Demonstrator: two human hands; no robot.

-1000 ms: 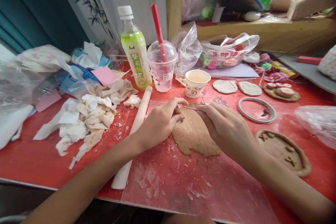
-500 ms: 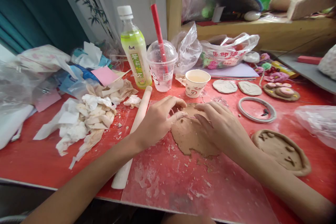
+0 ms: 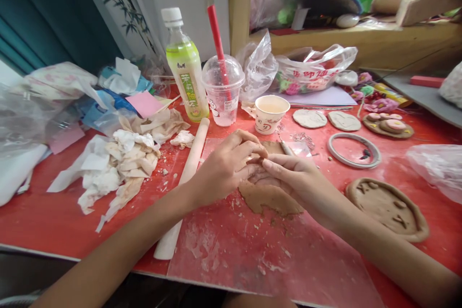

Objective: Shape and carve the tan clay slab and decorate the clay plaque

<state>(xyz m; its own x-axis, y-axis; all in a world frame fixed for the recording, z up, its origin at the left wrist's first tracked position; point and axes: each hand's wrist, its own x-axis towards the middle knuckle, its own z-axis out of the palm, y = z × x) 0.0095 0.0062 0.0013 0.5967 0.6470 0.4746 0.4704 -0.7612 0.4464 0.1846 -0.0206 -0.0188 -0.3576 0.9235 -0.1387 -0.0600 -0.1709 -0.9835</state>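
Observation:
My left hand (image 3: 229,161) and my right hand (image 3: 298,173) meet just above a flat, ragged-edged slab of brown clay (image 3: 270,197). The fingertips of both are pinched together and touch each other. Whatever small thing they hold is hidden between the fingers. Behind the right hand, a slim grey pointed tool (image 3: 286,147) rests at the slab's far side, partly covered by that hand. Under the slab is a clear plastic sheet (image 3: 267,269) strewn with clay crumbs.
A pale rolling pin (image 3: 169,238) lies left of the sheet, beside crumpled tissues (image 3: 119,163). Behind stand a drink bottle (image 3: 185,74), a lidded plastic cup (image 3: 223,91) and a paper cup (image 3: 270,115). To the right are a tape ring (image 3: 331,149) and a round clay piece (image 3: 384,209).
My hands have come together, the right one moving left and turning so its fingertips meet the left's. The grey tool behind the right hand is now uncovered.

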